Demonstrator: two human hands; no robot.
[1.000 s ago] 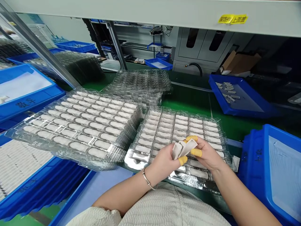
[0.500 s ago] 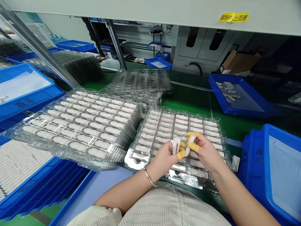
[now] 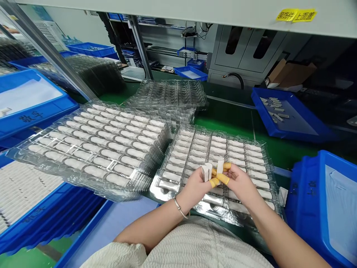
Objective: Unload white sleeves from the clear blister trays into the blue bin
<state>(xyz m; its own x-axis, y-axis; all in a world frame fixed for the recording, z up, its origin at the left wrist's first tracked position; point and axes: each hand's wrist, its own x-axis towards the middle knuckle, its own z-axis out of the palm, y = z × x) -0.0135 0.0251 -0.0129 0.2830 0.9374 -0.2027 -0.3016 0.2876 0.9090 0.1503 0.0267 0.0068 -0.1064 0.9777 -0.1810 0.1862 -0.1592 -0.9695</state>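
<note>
My left hand (image 3: 198, 187), with yellow finger cots on some fingertips, is closed around a couple of small white rectangular pieces (image 3: 206, 172). Between the thumb and fingers of my right hand (image 3: 239, 183), also in yellow cots, a single white piece (image 3: 220, 166) stands nearly upright. The two hands almost meet, fingertips close together. Below them lies a clear plastic blister tray (image 3: 164, 193) with rows of white pieces in its slots. What exactly the small pieces are, I cannot tell.
To the left rises a stack of filled clear trays (image 3: 134, 193). Behind are more clear trays (image 3: 171, 93). A blue bin (image 3: 267, 124) with loose white pieces sits at the back right. Blue bins (image 3: 320, 208) stand close on the right, and others (image 3: 55, 223) on the left.
My right hand has drawn slightly left toward my left hand, and its white piece has turned from slanted to nearly upright. The whole view has shifted a little.
</note>
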